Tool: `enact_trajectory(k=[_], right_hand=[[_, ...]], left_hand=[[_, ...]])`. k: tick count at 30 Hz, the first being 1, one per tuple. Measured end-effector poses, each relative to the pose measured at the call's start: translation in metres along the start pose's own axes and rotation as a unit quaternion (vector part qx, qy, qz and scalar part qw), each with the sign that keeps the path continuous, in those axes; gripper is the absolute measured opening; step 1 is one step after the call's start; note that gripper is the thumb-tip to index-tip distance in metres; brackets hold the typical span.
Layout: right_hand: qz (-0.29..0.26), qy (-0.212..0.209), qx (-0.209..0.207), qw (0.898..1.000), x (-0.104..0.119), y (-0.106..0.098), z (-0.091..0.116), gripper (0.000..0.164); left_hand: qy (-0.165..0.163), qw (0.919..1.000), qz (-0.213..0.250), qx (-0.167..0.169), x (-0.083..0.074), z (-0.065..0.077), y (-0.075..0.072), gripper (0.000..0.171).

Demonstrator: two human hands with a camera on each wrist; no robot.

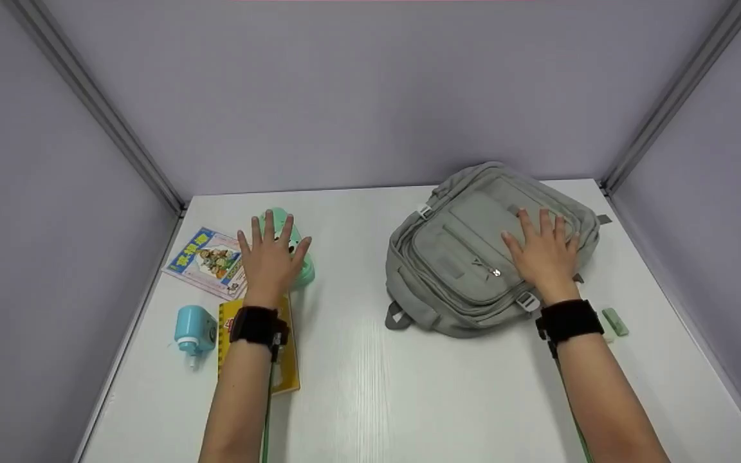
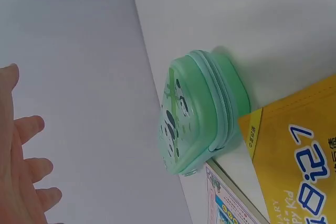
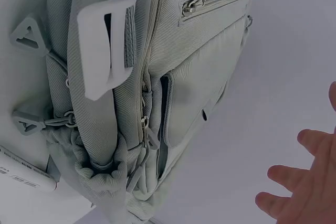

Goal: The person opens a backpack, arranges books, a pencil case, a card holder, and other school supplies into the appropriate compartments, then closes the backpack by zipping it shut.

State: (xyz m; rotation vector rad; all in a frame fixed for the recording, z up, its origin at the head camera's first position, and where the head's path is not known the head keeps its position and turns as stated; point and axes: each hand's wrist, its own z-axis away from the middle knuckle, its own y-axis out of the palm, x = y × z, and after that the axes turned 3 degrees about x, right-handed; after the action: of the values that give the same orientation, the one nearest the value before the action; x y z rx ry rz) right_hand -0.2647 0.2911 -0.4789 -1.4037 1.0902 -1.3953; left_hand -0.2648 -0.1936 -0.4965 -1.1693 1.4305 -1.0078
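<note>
My left hand (image 1: 271,260), fingers spread and straight, hovers over a mint-green zip case (image 1: 308,273) and holds nothing. In the left wrist view, a gap separates this hand (image 2: 23,166) from the case (image 2: 191,111), which has panda pictures and a closed zip. A grey backpack (image 1: 454,257) lies at the right with its front pockets facing up. Above its right part is my right hand (image 1: 545,257), also spread and holding nothing. The right wrist view shows the fingers (image 3: 294,179) apart from the backpack (image 3: 205,72), whose strap buckle (image 3: 97,51) is close to the camera.
A yellow spiral-edged book (image 1: 290,347) lies partly under my left forearm. Left of it are a colourful picture book (image 1: 206,260) and a light-blue bottle-shaped item (image 1: 195,325). A small green block (image 1: 615,321) lies beside my right wrist. Grey panels (image 1: 370,96) border the white table (image 1: 357,386).
</note>
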Motion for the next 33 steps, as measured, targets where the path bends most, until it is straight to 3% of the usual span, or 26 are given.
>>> enact_trajectory(k=[3,9,15,21,27,30,33], right_hand=[[-0.003,-0.002,0.002,1.0,0.003,0.003,0.0,0.079],[0.0,-0.012,0.016,1.0,0.011,0.011,0.001,0.077],[0.01,-0.033,0.046,0.998,0.022,0.026,0.005,0.07],[0.027,-0.033,0.09,0.995,0.027,0.044,0.018,0.066],[0.048,-0.043,0.087,0.994,0.03,0.057,0.032,0.058],[0.051,-0.045,0.096,0.993,0.031,0.063,0.037,0.056],[0.054,-0.051,0.104,0.992,0.032,0.069,0.041,0.054]], left_hand=[[0.011,0.9999,-0.002,-0.005,-0.01,-0.002,0.003,0.07],[0.047,0.9986,-0.022,-0.005,-0.047,-0.005,0.018,0.069],[0.115,0.9926,-0.035,0.02,-0.083,0.0,0.041,0.067],[0.197,0.9779,-0.007,0.069,-0.11,0.01,0.061,0.06],[0.272,0.957,0.015,0.099,-0.136,0.013,0.075,0.056],[0.292,0.9504,0.011,0.106,-0.15,0.015,0.083,0.055],[0.29,0.9496,0.006,0.118,-0.159,0.017,0.091,0.053]])
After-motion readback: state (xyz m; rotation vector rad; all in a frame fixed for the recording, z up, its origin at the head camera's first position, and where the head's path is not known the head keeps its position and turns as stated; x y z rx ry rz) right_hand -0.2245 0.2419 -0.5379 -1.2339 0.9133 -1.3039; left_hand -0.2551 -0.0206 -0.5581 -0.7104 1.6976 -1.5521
